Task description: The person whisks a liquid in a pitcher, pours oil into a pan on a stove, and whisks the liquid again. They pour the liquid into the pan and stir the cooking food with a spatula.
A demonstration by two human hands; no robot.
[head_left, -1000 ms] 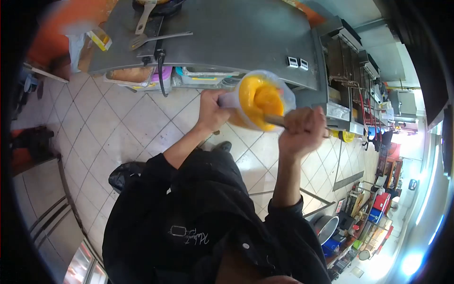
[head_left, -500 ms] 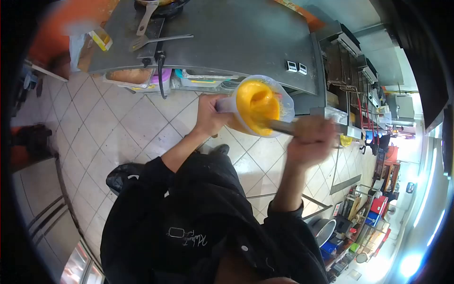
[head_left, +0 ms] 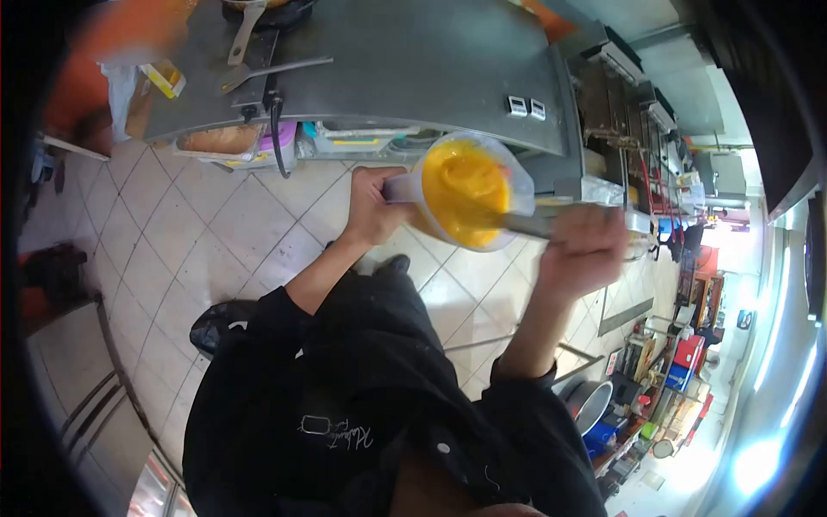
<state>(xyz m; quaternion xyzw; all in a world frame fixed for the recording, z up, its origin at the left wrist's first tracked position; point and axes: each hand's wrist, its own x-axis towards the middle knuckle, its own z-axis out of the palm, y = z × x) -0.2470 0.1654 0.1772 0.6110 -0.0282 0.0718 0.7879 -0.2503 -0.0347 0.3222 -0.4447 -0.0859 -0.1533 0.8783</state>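
Observation:
My left hand [head_left: 376, 205] is closed round the handle of a translucent plastic pitcher [head_left: 523, 177], which is tipped towards me in mid-air over the floor. Inside is a thick, bright yellow-orange mixture [head_left: 465, 177] with a swirled surface. From the right, my right hand [head_left: 586, 250] grips the grey handle of a whisk [head_left: 527, 226]. Its working end dips into the mixture, smeared by motion, so its wires cannot be made out clearly. The right hand is a little blurred too.
A steel counter [head_left: 388, 73] stands ahead, with a spatula [head_left: 276, 72], a pan [head_left: 289, 15] and two small timers [head_left: 526, 107] on it. Below are food tubs [head_left: 220, 140]. A large metal pot [head_left: 590, 403] and a loaded shelf [head_left: 659, 388] are at right.
My right hand has moved slightly right with the whisk, and the swirl in the mixture has changed shape. The left hand keeps its hold on the pitcher; the whole view has shifted a little.

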